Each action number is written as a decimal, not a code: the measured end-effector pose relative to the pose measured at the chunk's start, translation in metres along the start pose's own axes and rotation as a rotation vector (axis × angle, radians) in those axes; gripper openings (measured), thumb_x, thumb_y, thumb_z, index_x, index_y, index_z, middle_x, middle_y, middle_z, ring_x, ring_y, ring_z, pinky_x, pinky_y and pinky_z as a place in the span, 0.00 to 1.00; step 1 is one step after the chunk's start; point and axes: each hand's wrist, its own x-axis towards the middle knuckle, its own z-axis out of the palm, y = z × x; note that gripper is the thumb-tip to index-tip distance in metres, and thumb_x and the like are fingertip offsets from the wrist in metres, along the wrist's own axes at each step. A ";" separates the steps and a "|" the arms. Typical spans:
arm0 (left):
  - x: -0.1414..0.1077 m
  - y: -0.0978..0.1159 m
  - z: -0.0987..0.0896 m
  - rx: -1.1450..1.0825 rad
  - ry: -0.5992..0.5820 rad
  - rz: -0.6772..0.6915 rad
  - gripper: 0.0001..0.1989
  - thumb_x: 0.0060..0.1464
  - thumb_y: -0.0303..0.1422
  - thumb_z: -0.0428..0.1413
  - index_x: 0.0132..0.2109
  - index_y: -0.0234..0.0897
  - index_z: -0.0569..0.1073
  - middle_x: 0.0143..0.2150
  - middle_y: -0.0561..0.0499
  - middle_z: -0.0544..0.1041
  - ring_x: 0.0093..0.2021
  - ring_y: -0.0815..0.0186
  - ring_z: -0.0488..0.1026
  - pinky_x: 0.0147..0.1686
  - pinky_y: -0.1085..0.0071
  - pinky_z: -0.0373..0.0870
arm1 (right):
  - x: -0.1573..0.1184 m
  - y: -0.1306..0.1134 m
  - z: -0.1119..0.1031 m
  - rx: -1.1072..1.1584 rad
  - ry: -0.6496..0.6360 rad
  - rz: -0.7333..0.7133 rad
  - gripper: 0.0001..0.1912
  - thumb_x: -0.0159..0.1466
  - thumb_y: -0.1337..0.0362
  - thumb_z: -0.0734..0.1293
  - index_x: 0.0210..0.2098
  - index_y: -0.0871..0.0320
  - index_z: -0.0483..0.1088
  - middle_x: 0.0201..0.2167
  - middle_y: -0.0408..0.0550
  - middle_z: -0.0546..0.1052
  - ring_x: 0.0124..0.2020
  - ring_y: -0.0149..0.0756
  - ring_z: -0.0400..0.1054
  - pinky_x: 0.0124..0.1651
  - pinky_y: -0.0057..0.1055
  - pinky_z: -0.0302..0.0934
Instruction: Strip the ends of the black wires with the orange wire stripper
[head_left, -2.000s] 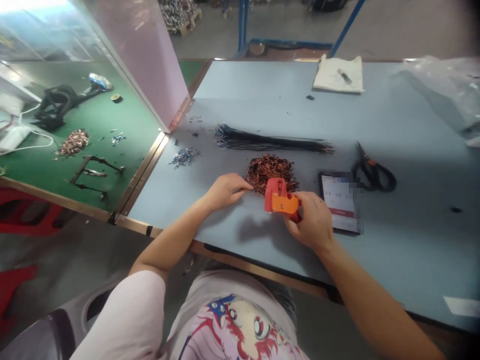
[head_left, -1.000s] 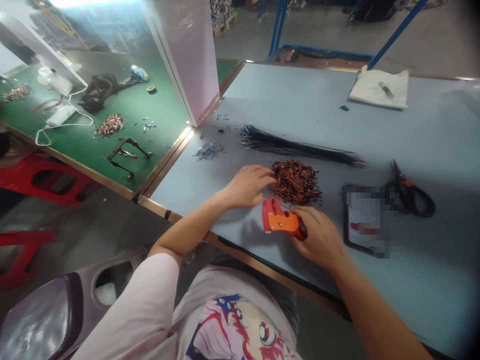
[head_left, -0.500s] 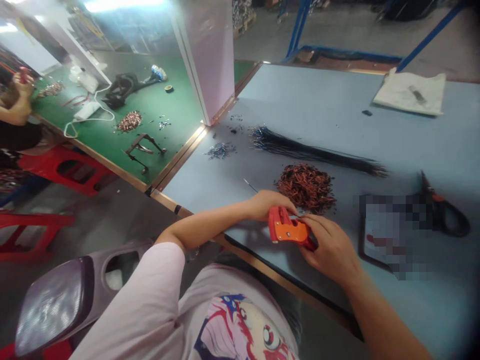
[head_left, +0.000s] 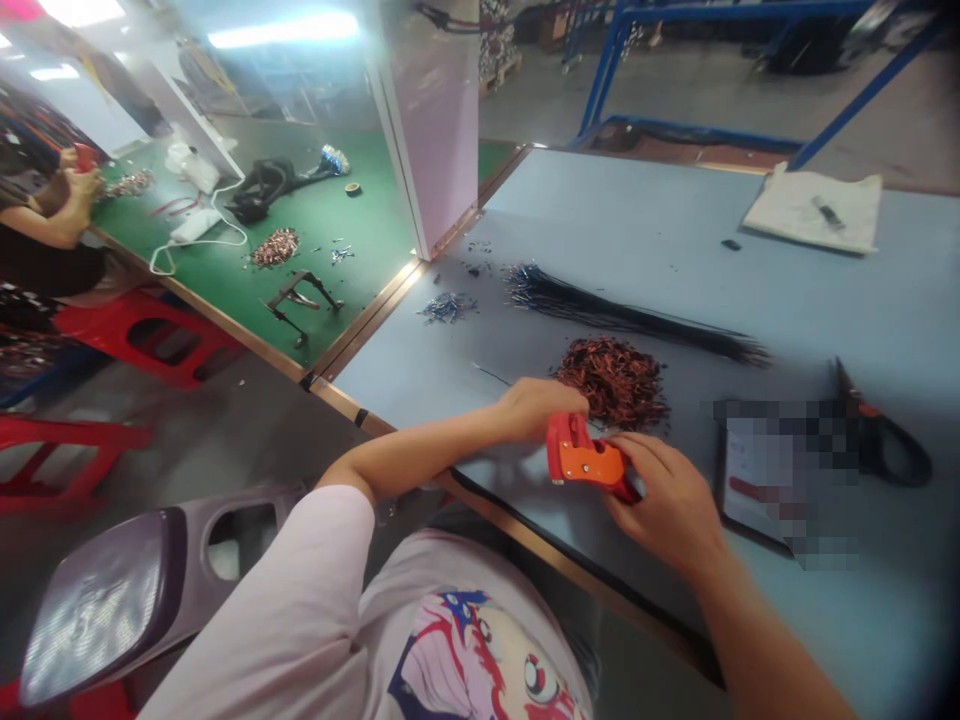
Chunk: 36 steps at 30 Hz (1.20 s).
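My right hand (head_left: 667, 500) is shut around a red and orange hand wire stripper (head_left: 585, 460), its body partly hidden by my fingers. My left hand (head_left: 540, 412) is pinched at the tool's upper left end, holding a thin wire (head_left: 489, 374) that runs out to the left. The wire's end is hidden behind my fingers. Just beyond both hands lies a heap of short copper-brown wires (head_left: 611, 382). Farther back, a long bundle of black wires (head_left: 622, 318) lies across the blue-grey table (head_left: 750, 290), beside a small scatter of blue terminals (head_left: 446, 308).
To the right lie a blurred phone or tablet (head_left: 772, 470) and black-handled scissors (head_left: 885, 455). A white cloth (head_left: 814, 212) lies at the far edge. Left of a pale divider panel (head_left: 427, 130), a co-worker (head_left: 64, 190) sits at a green table (head_left: 187, 235).
My left hand has moved from beside the copper heap to the tool, with the thin wire in it. The view has swung, shifting the table to the right.
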 end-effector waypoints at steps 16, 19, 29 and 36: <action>0.018 0.029 -0.030 0.409 0.356 -0.131 0.09 0.64 0.27 0.52 0.45 0.38 0.77 0.40 0.49 0.79 0.40 0.62 0.74 0.31 0.67 0.61 | 0.014 -0.005 -0.019 0.888 -0.030 0.994 0.22 0.54 0.48 0.76 0.43 0.55 0.77 0.38 0.51 0.83 0.39 0.47 0.79 0.45 0.42 0.73; 0.018 0.024 -0.022 0.391 0.422 -0.095 0.09 0.63 0.26 0.52 0.42 0.38 0.77 0.40 0.49 0.80 0.41 0.62 0.74 0.34 0.67 0.64 | 0.016 -0.005 -0.016 1.209 -0.036 1.138 0.26 0.51 0.45 0.78 0.42 0.53 0.77 0.40 0.52 0.83 0.41 0.47 0.80 0.45 0.41 0.74; 0.013 0.000 -0.014 -0.141 0.818 0.052 0.03 0.61 0.27 0.57 0.38 0.36 0.76 0.35 0.50 0.78 0.36 0.66 0.73 0.37 0.70 0.68 | -0.001 0.002 -0.018 1.724 -0.130 1.221 0.27 0.54 0.53 0.79 0.49 0.59 0.76 0.35 0.49 0.81 0.35 0.40 0.79 0.40 0.38 0.74; 0.015 0.003 -0.003 -0.122 0.786 0.120 0.03 0.59 0.24 0.58 0.38 0.36 0.76 0.33 0.51 0.78 0.35 0.67 0.73 0.38 0.70 0.68 | -0.001 -0.002 -0.013 1.733 -0.093 1.279 0.27 0.54 0.52 0.78 0.47 0.61 0.76 0.32 0.48 0.80 0.31 0.38 0.77 0.38 0.37 0.73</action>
